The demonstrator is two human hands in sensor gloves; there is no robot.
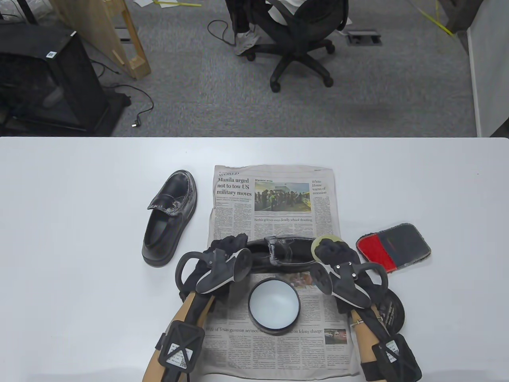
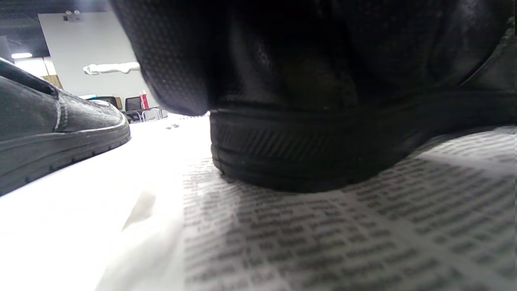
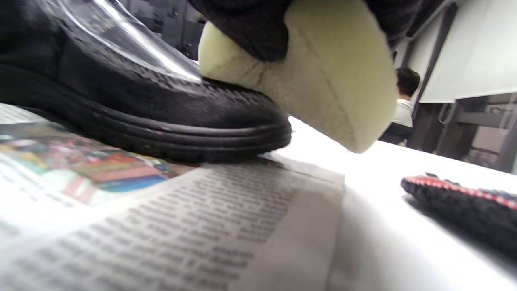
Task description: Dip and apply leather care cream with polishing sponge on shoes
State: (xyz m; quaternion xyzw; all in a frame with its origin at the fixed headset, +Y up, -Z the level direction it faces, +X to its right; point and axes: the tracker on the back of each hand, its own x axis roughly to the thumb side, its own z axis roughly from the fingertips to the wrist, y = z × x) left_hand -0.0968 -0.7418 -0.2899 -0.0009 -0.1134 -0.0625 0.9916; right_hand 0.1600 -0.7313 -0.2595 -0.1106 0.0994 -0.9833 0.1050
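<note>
Black shoe [image 1: 284,254], pale yellow sponge [image 1: 323,242], red-and-grey cloth [image 1: 393,247]

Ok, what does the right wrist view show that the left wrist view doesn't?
Only the right wrist view shows the pale sponge pinched in the right hand against the toe of the shoe on the newspaper, plus the red-and-grey cloth. Only the left wrist view shows that shoe's heel and the second shoe on the bare table. Both show the newspaper.

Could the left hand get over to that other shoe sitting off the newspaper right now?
Probably yes. The other shoe lies on bare table just beyond the left hand, nothing between them. But that hand now holds the heel of the shoe on the newspaper, so it would have to let go first.
</note>
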